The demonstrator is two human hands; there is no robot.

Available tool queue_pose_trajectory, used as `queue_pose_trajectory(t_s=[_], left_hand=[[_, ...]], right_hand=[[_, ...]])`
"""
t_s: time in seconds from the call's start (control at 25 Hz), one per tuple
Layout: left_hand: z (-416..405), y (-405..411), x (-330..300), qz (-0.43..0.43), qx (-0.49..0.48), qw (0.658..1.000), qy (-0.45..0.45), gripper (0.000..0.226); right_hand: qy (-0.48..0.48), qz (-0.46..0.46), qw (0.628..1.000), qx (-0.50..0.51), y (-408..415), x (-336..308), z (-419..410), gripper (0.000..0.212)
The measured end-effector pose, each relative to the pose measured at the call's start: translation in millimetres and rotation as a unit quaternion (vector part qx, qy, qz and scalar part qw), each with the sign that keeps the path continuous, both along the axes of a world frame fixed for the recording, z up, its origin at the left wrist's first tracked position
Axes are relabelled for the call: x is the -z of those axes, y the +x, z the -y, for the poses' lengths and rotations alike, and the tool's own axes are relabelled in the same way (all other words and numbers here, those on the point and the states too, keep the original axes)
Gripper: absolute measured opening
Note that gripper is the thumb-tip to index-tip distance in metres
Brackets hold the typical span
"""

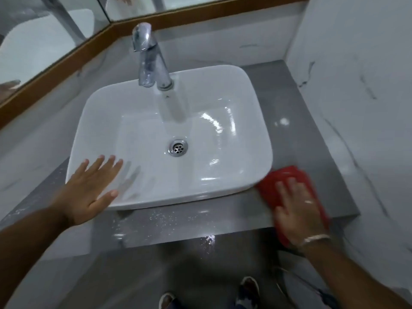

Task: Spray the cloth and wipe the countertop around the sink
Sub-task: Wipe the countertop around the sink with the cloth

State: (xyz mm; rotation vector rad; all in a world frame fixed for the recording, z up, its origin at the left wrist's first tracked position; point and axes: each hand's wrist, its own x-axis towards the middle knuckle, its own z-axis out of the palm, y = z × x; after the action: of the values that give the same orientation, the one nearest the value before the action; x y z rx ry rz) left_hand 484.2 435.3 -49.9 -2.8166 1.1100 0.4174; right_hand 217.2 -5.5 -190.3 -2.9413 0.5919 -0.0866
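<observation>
A white rectangular sink point(234, 85) sits on a grey countertop point(274, 90). A red cloth point(287, 177) lies on the countertop at the sink's front right corner. My right hand point(296, 210) presses flat on the cloth, fingers spread, a ring and a bracelet showing. My left hand point(89, 188) hovers over the sink's front left rim with its fingers apart and nothing in it. No spray bottle is in view.
A chrome tap point(151, 59) stands at the sink's back rim, and a drain point(178, 147) is in the basin. Water droplets speckle the countertop's front strip point(165, 221). A marble wall point(356, 85) closes the right side; mirrors with a wooden frame point(66, 56) run behind. My feet show below.
</observation>
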Motion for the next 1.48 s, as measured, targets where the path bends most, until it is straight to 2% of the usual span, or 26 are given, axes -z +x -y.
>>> queue_pose_trajectory(t_s=[0.08,0.12,0.16,0.2,0.24,0.32,0.4,0.48,0.52,0.56,0.6,0.68,0.72,0.76,0.8,0.88,0.92,0.96,1.04,1.12,1.2,1.24,1.28,1.32,1.4,1.48], left_hand=[[-3,5,2,-0.001,0.020,1.000,-0.013,0.077],[-4,6,3,0.003,0.018,1.000,-0.022,0.075],[-3,7,5,0.007,0.014,0.999,-0.031,0.074],[-3,8,9,0.011,0.013,0.999,-0.035,0.072],[-4,9,11,0.013,0.013,0.999,-0.031,0.071],[-8,11,15,0.016,0.012,1.000,-0.016,0.070],[-9,13,17,0.019,0.012,1.000,-0.010,0.069],[-9,14,16,0.016,0.023,1.000,-0.015,0.070],[-7,13,15,0.016,0.023,0.999,-0.023,0.072],[-5,12,15,0.015,0.021,0.999,-0.031,0.075],[-5,11,14,0.018,0.020,0.999,-0.037,0.077],[-3,10,15,0.036,0.016,0.999,-0.036,0.078],[-4,10,16,0.043,0.015,0.998,-0.036,0.077],[-6,10,18,0.048,0.017,0.998,-0.038,0.076],[-7,10,20,0.054,0.020,0.997,-0.045,0.074],[-7,12,22,0.057,0.024,0.996,-0.067,0.073],[-10,12,22,0.050,0.029,0.995,-0.076,0.072],[-9,14,22,0.050,0.032,0.995,-0.080,0.072],[-8,14,25,0.062,0.033,0.995,-0.075,0.071],[-11,14,26,0.072,0.028,0.994,-0.077,0.072],[-10,16,29,0.071,0.023,0.994,-0.086,0.073],[-9,14,28,0.072,0.024,0.993,-0.086,0.073],[-8,13,27,0.071,0.027,0.994,-0.084,0.074],[-6,12,26,0.068,0.028,0.994,-0.082,0.075],[-6,12,21,0.064,0.026,0.995,-0.073,0.076],[-6,11,18,0.057,0.029,0.996,-0.064,0.076]], right_hand=[[0.014,0.019,0.982,0.187,-9,0,-11,0.070],[0.029,0.024,0.971,0.237,4,-3,-48,0.070],[0.054,0.032,0.971,0.232,20,-4,-98,0.070],[0.064,0.030,0.985,0.160,39,-3,-158,0.070],[0.063,0.017,0.997,0.041,59,-2,-223,0.071],[0.085,-0.021,0.981,-0.172,85,-14,-323,0.071],[0.078,-0.024,0.968,-0.237,95,-15,-331,0.066],[0.011,-0.039,0.983,-0.182,77,-8,-258,0.058],[-0.027,-0.055,0.991,-0.116,62,-4,-208,0.059],[-0.048,-0.048,0.998,-0.016,46,-6,-162,0.062],[-0.014,-0.018,0.994,0.110,34,-13,-134,0.066],[0.036,0.021,0.955,0.294,45,-18,-152,0.067],[0.037,0.019,0.952,0.303,62,-15,-198,0.064],[0.021,0.014,0.974,0.225,79,-10,-257,0.062],[0.018,0.005,0.996,0.085,95,-9,-315,0.060],[0.046,-0.027,0.983,-0.178,107,-3,-394,0.062],[0.048,-0.031,0.970,-0.234,104,2,-399,0.063],[0.052,-0.020,0.968,-0.245,98,3,-373,0.063],[0.017,-0.027,0.987,-0.154,64,2,-278,0.059],[-0.026,-0.055,0.998,0.023,24,-4,-162,0.053],[0.059,-0.053,0.959,0.272,10,-20,-81,0.057],[0.078,-0.038,0.930,0.357,16,-22,-74,0.060],[0.050,-0.053,0.927,0.369,28,-20,-93,0.062],[0.012,-0.046,0.946,0.320,40,-14,-126,0.064],[0.001,-0.040,0.997,0.073,54,-7,-210,0.067],[0.006,-0.064,0.988,-0.143,42,1,-248,0.066]])
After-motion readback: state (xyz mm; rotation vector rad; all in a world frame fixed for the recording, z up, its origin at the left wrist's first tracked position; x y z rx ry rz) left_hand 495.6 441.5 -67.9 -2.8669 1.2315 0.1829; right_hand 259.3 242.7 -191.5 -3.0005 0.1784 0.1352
